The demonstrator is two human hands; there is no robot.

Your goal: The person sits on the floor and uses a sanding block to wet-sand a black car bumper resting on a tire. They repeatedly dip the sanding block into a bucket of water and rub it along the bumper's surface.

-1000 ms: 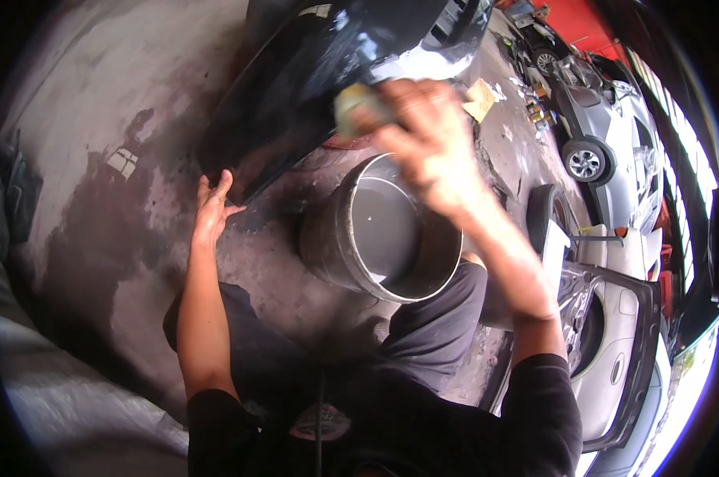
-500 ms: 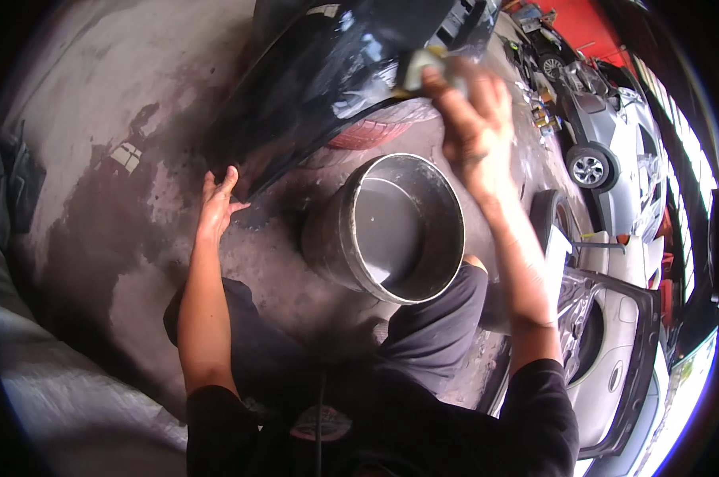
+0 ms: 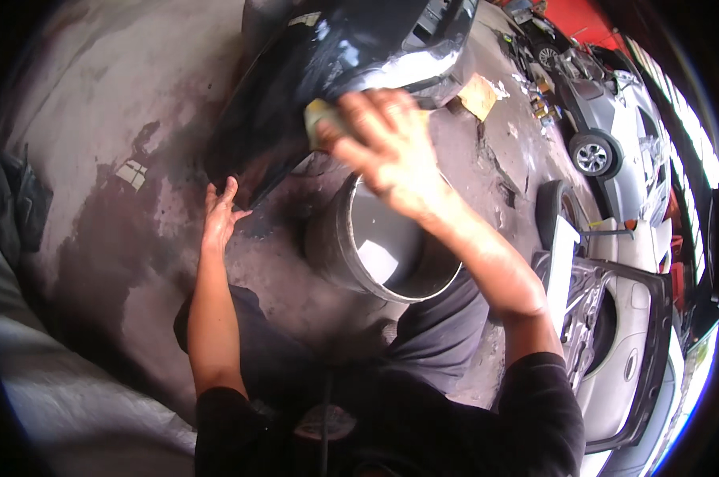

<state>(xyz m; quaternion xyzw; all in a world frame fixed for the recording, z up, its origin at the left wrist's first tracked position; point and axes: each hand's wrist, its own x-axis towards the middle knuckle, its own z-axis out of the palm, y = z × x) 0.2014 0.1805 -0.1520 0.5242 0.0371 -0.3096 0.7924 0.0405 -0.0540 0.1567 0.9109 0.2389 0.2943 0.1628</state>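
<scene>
A glossy black car bumper point(image 3: 272, 103) stretches from the far middle down toward me, wet and shiny on its upper part. My right hand point(image 3: 391, 147) is closed around a yellow-green sponge point(image 3: 319, 119) and presses it to the bumper's right side; the fast motion blurs the fingers. At the bumper's near end, my left hand point(image 3: 220, 215) rests against the edge with fingers and thumb spread. Below my right forearm, a dark bucket point(image 3: 335, 238) holds grey water, its far rim partly hidden by the hand.
Cardboard point(image 3: 478, 97) lies on the stained concrete floor beyond the bucket. On the right are a tire point(image 3: 552, 215), a detached car door panel point(image 3: 614, 342) and a silver car point(image 3: 614, 151). A grey sheet point(image 3: 65, 374) covers something at the lower left.
My right hand has swept the sponge left and nearer along the bumper, passing over the bucket's far rim. My left hand stays at the near end; the bumper's far part has shifted slightly left.
</scene>
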